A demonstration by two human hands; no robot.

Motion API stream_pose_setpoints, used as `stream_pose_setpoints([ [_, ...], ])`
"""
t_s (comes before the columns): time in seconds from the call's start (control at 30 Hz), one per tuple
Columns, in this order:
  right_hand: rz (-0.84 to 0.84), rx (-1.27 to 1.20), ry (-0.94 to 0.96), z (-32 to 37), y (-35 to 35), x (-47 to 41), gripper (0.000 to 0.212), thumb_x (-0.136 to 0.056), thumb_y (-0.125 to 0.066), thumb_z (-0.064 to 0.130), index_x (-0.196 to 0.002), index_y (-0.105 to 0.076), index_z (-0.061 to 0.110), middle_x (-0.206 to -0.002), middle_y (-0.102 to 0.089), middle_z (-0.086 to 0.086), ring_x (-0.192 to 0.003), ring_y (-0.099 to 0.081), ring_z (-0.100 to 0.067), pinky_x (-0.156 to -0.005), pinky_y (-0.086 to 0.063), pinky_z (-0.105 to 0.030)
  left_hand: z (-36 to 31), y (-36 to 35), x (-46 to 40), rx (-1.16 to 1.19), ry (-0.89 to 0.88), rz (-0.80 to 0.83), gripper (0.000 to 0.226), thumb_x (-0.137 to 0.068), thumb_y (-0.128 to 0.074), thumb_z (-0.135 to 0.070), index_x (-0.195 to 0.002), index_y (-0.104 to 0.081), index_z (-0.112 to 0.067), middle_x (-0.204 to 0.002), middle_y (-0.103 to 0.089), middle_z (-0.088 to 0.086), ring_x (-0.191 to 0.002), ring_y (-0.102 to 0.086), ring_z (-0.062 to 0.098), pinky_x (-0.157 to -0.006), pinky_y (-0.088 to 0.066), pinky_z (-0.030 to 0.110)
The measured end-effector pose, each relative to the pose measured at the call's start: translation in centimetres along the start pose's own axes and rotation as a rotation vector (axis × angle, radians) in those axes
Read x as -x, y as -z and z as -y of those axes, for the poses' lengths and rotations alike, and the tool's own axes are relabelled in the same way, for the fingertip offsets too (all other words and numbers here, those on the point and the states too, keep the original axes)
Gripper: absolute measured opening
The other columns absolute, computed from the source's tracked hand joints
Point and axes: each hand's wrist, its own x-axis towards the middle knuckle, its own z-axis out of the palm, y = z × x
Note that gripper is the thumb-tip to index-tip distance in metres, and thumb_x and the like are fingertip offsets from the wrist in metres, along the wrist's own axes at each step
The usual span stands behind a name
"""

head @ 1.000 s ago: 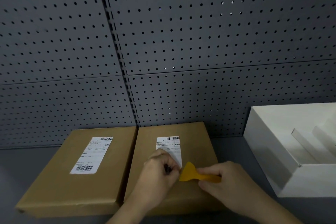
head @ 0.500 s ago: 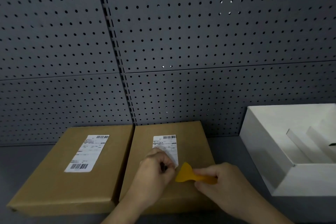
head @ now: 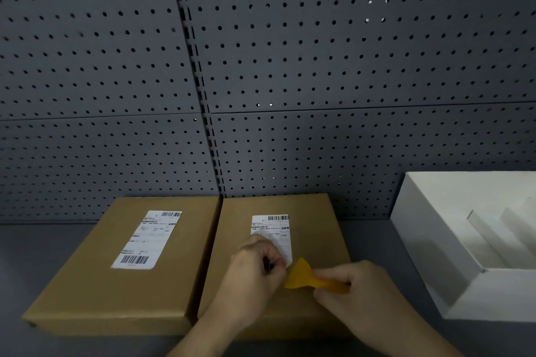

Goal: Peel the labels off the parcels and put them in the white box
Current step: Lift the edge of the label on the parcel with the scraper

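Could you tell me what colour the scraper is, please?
Yellow-orange scraper, seen in the head view.

2 bare hands, the left hand point(head: 255, 272) and the right hand point(head: 359, 290), enter on bare forearms. No sleeve, glove, ring or watch shows on either. Fingernails look short and plain.

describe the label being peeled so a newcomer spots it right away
Below the grey pegboard wall two brown parcels lie side by side. The label being peeled is on the right parcel. Unlike the other label, its lower end is covered by the left hand, beside a yellow scraper.
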Motion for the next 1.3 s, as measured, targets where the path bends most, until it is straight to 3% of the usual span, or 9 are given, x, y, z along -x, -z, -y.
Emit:
stream_pose_setpoints([
  [0.07,0.011,-0.011,-0.008,0.1,0.1,0.0,0.022,-0.086,-0.07,0.035,-0.094,-0.072,0.056,-0.086,-0.074,0.024,-0.079,-0.064,0.012,-0.067,-0.044,-0.004,0.0,0.0,0.0,0.001,0.002,-0.01,0.01,-0.088,-0.07,-0.016,-0.08,-0.068,-0.023,-0.091,-0.06,-0.013,-0.088,-0.058,-0.002,-0.074,-0.046,0.007],
  [0.17,0.002,0.011,0.034,0.3,0.0,-0.2,0.032,-0.087,-0.07,0.029,-0.075,-0.066,0.058,-0.081,-0.071,0.03,-0.079,-0.063,0.014,-0.064,-0.044,-0.002,0.1,-0.2,-0.2,-0.015,0.0,-0.025,0.008,-0.087,-0.071,-0.015,-0.081,-0.069,-0.02,-0.091,-0.061,-0.012,-0.085,-0.059,0.0,-0.074,-0.048,0.012],
  [0.33,-0.003,-0.021,-0.013,-0.3,0.1,-0.1,0.022,-0.085,-0.071,0.035,-0.102,-0.073,0.05,-0.088,-0.074,0.025,-0.08,-0.065,0.011,-0.07,-0.045,-0.005,0.2,-0.1,-0.1,0.006,0.004,-0.025,0.01,-0.087,-0.071,-0.013,-0.08,-0.068,-0.02,-0.091,-0.061,-0.011,-0.086,-0.058,0.0,-0.074,-0.046,0.009],
  [0.47,-0.024,0.007,0.006,0.0,-0.4,-0.4,0.023,-0.086,-0.071,0.035,-0.094,-0.069,0.056,-0.087,-0.073,0.024,-0.083,-0.062,0.016,-0.068,-0.044,-0.002,0.3,-0.1,-0.2,0.013,0.027,-0.01,0.012,-0.087,-0.07,-0.013,-0.079,-0.067,-0.02,-0.091,-0.061,-0.009,-0.083,-0.058,0.002,-0.072,-0.044,0.009],
  [0.6,-0.019,-0.023,-0.018,0.0,-0.1,-0.4,0.022,-0.085,-0.072,0.036,-0.097,-0.07,0.055,-0.093,-0.073,0.026,-0.086,-0.063,0.014,-0.077,-0.047,-0.007,0.3,0.1,-0.1,0.031,0.039,-0.004,0.013,-0.088,-0.069,-0.014,-0.08,-0.066,-0.023,-0.092,-0.06,-0.011,-0.084,-0.058,0.001,-0.072,-0.044,0.01],
  [0.7,-0.021,0.01,0.021,0.4,-0.4,-0.6,0.028,-0.086,-0.071,0.032,-0.083,-0.066,0.06,-0.086,-0.072,0.028,-0.085,-0.062,0.015,-0.069,-0.046,-0.005,0.3,0.1,-0.1,0.021,0.041,-0.002,0.009,-0.09,-0.068,-0.018,-0.083,-0.066,-0.023,-0.093,-0.06,-0.01,-0.086,-0.059,0.001,-0.073,-0.046,0.01],
  [0.8,-0.022,-0.002,-0.004,0.4,-0.2,-0.3,0.022,-0.086,-0.071,0.036,-0.096,-0.071,0.055,-0.086,-0.073,0.023,-0.079,-0.064,0.012,-0.068,-0.045,-0.007,0.2,0.2,0.0,0.043,0.039,-0.009,0.011,-0.089,-0.069,-0.016,-0.081,-0.066,-0.022,-0.093,-0.06,-0.009,-0.085,-0.058,0.001,-0.072,-0.045,0.008],
  [1.07,-0.037,0.019,0.003,0.9,-0.1,-0.2,0.028,-0.086,-0.071,0.034,-0.079,-0.064,0.06,-0.086,-0.071,0.028,-0.085,-0.058,0.021,-0.064,-0.042,0.001,0.3,0.3,-0.1,0.053,0.043,-0.014,0.007,-0.092,-0.067,-0.019,-0.085,-0.066,-0.018,-0.096,-0.059,-0.011,-0.086,-0.057,-0.002,-0.073,-0.043,0.004],
  [1.3,-0.038,0.027,-0.018,1.1,-0.5,-0.4,0.021,-0.084,-0.072,0.036,-0.087,-0.067,0.056,-0.09,-0.072,0.026,-0.085,-0.063,0.012,-0.078,-0.047,-0.007,0.2,0.4,-0.2,0.061,0.049,0.002,0.007,-0.095,-0.063,-0.021,-0.088,-0.065,-0.021,-0.098,-0.058,-0.009,-0.087,-0.056,0.002,-0.073,-0.043,0.006],
])
